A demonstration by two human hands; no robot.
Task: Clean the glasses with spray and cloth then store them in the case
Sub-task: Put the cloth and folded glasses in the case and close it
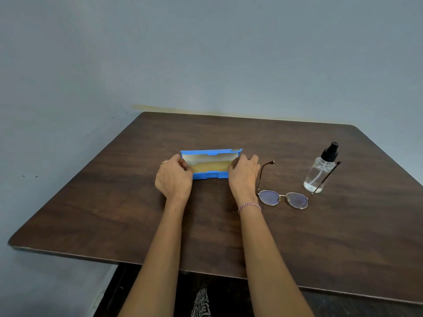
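Dark wood table, grey-blue wall

Soft, even, rather dim light with a cool grey cast. The table shows faint sheen and only weak shadows beneath the forearms. Wide-angle distortion bends its edges outward. Focus is slightly soft overall, with mild compression blur.

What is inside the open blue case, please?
Inside the blue case lies something yellowish, probably the cloth, below a pale lining. The left hand and right hand cover both ends. The glasses lie outside on the table.
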